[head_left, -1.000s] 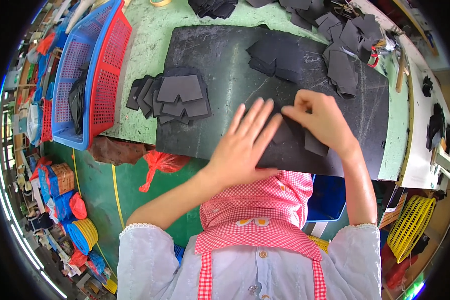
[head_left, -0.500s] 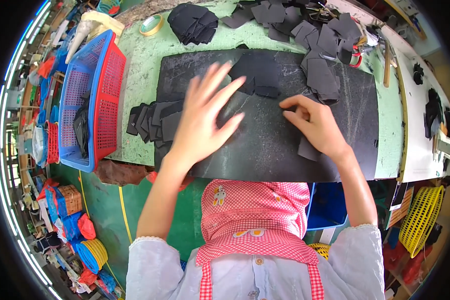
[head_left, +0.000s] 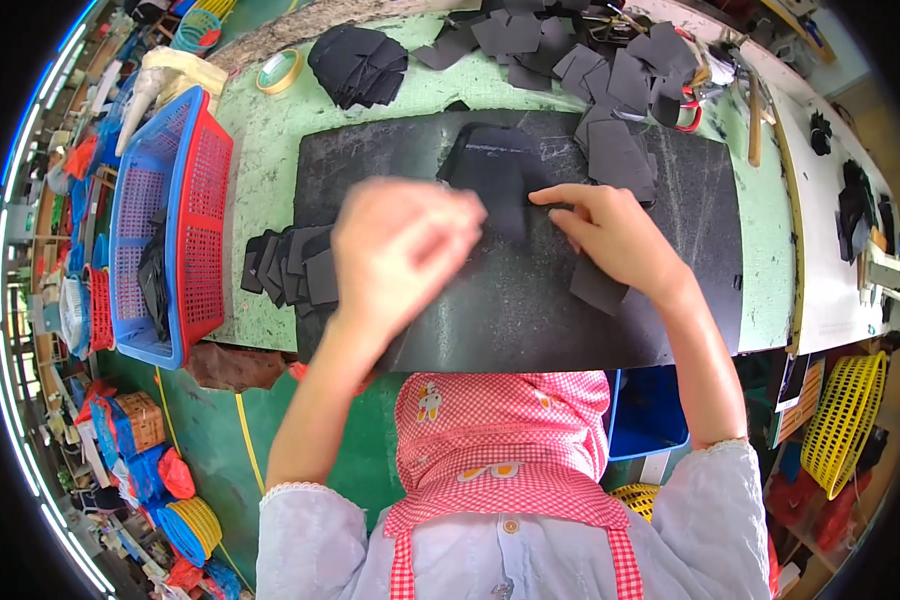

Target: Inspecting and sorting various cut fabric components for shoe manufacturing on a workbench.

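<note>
On a dark work board [head_left: 450,320], a black flat piece [head_left: 490,170] with a rounded far edge lies with its near end blurred. My left hand [head_left: 395,250] is at its left side, fingers curled together and smeared by motion; what they hold, if anything, is hidden. At the piece's right edge, my right hand [head_left: 610,235] has its index finger and thumb closed on it. A loose black square [head_left: 598,287] lies partly beneath my right hand. Fanned black pieces [head_left: 320,275] are left of my left forearm.
Black cut pieces [head_left: 620,160] pile toward the far right, with another stack [head_left: 358,65] at the far left. A tape roll [head_left: 279,71] lies nearby. Nested blue and red baskets [head_left: 205,225] stand left. Red-handled scissors [head_left: 689,118] and a wooden-handled tool [head_left: 755,125] lie right.
My left hand has gone from spread fingers to curled ones, lower beside the black piece. The right hand has shifted slightly left to the piece's edge. The piece's near end has moved.
</note>
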Motion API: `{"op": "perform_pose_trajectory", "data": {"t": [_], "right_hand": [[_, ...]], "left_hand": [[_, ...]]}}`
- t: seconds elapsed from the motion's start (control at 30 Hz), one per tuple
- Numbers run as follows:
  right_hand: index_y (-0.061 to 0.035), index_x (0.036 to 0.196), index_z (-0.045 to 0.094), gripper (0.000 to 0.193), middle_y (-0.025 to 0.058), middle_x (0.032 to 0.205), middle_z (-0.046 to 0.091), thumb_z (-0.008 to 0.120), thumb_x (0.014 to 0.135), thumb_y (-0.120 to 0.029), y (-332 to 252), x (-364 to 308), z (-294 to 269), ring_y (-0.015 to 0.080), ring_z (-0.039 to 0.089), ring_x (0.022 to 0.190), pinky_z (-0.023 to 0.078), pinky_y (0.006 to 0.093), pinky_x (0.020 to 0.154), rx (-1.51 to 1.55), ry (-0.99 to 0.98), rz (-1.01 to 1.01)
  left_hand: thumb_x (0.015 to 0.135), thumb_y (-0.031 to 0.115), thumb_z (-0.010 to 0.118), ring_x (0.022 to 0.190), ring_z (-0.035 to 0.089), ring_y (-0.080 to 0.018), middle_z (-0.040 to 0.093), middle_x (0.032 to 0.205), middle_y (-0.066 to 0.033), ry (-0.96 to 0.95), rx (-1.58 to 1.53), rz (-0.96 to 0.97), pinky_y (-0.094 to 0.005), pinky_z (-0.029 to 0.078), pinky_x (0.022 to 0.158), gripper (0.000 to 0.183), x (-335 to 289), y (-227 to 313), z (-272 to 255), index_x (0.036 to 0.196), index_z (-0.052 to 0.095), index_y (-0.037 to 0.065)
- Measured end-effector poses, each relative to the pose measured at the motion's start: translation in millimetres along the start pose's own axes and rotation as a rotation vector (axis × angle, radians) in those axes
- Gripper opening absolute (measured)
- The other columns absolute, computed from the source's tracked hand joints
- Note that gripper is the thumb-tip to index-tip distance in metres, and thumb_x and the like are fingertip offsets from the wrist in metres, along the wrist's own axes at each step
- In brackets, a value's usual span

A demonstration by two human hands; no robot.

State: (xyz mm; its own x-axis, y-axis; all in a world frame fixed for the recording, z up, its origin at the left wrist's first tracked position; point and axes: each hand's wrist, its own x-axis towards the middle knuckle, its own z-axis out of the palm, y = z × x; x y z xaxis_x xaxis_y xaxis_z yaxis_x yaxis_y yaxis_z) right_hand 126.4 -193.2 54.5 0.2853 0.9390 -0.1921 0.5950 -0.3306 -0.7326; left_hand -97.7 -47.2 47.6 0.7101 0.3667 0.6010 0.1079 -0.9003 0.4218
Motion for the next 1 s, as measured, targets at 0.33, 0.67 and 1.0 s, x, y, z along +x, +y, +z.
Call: {"op": "perform_pose_trajectory", "data": {"t": [0.33,0.67,1.0], "right_hand": [[-0.0011,0.094,0.062,0.027,-0.0036,0.07,0.058,0.066,0.106,-0.025,-35,-9,44,0.0015,0.046,0.061,0.036,0.023,0.053,0.676,0.247,0.018],[0.0039,0.089,0.067,0.025,0.0082,0.071,0.072,0.076,0.097,-0.018,-15,-35,46,0.0102,0.07,0.06,0.056,0.0231,0.052,0.415,-0.111,0.319],[-0.0011,0.093,0.064,0.027,0.0099,0.076,0.07,0.083,0.086,-0.019,-32,-27,41,0.0304,0.074,0.074,0.06,0.0402,0.069,-0.372,-0.03,0.157]], "left_hand": [[0.098,0.015,0.074,0.075,0.063,-0.01,0.068,0.087,-0.0027,-0.341,-0.664,-0.695,-0.0268,0.05,0.067,0.018,-25,44,9,0.097,0.065,0.0],[0.099,0.022,0.075,0.06,0.071,-0.0115,0.071,0.072,-0.0068,-0.666,-0.543,-0.894,-0.0252,0.048,0.047,0.024,-22,4,-3,0.088,0.067,0.002],[0.088,0.018,0.08,0.064,0.068,-0.0173,0.068,0.077,-0.0031,-0.638,-0.172,-0.633,-0.0307,0.052,0.057,0.021,-16,12,2,0.096,0.065,0.006]]}}
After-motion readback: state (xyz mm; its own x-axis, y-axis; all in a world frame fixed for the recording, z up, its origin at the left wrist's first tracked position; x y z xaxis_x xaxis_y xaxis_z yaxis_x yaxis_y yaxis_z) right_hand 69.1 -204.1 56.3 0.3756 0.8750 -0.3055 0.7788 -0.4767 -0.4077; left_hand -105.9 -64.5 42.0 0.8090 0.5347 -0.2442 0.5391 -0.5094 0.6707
